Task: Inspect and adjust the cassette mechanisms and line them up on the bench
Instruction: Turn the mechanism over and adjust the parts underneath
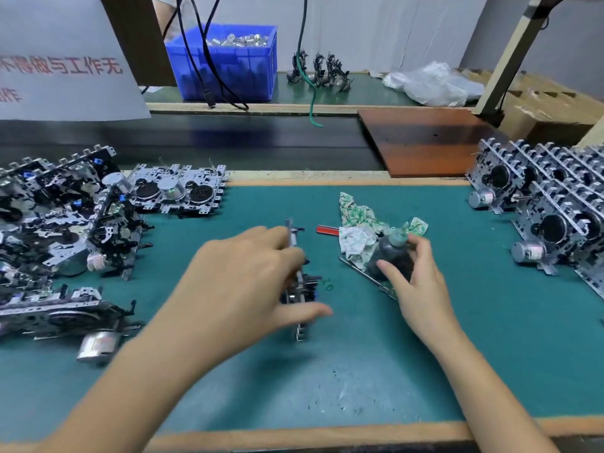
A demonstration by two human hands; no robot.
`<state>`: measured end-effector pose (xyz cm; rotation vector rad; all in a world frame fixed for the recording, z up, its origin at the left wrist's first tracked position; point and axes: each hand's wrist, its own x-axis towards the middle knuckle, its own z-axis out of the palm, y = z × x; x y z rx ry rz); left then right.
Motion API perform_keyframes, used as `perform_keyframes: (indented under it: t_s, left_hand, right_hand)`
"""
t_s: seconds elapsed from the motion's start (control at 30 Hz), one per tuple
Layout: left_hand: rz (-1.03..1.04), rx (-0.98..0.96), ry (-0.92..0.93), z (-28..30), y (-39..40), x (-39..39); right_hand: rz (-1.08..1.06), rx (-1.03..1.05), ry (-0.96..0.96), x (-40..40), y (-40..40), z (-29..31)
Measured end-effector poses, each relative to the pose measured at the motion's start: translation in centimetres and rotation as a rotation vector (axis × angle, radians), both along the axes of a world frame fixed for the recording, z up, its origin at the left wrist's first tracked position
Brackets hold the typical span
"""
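Note:
My left hand (pixel 251 282) grips a cassette mechanism (pixel 299 289) that stands on edge on the green mat (pixel 359 371) at the middle of the bench; the hand hides most of it. My right hand (pixel 415 279) curls round a small dark bottle (pixel 392 253) with a greenish cap, which sits on a patterned rag (pixel 356 220). A loose pile of mechanisms (pixel 65 230) lies at the left. One mechanism (pixel 178 189) lies flat behind that pile. Upright mechanisms (pixel 549 197) stand in rows at the right edge.
A red pen-like tool (pixel 327 230) lies beside the rag, and a thin metal strip (pixel 366 276) pokes out under the bottle. Farther back are a dark belt (pixel 228 138), a brown board (pixel 425 142), a blue bin (pixel 228 60) of metal parts and dangling cables (pixel 202 53).

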<state>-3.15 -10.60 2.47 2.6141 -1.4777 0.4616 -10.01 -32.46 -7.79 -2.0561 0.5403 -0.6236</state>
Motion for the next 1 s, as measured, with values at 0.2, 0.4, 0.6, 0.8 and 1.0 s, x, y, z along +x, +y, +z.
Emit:
perform_keyframes:
  t_s: [0.2,0.4,0.6,0.8,1.0]
  left_hand:
    - [-0.250,-0.072,-0.071,-2.1,-5.5,-1.1]
    - [-0.378,0.148,-0.177,-5.6,-8.9,-2.5]
    - [-0.382,-0.155,0.000,-7.8,-6.5,-0.5]
    - [-0.166,-0.267,0.725,-9.5,-0.5,2.9]
    - [-0.201,-0.270,0.749,-10.6,-1.2,3.1]
  right_hand:
    - [-0.067,0.035,-0.011,-0.4,-0.9,0.0]
    - [-0.041,0.106,-0.010,-0.4,-1.3,-0.3]
    - [-0.044,0.081,-0.017,-0.5,-1.5,-0.7]
    - [-0.039,0.061,0.011,-0.5,-1.2,-0.7]
    - [-0.038,0.038,0.029,-0.8,-1.0,-0.6]
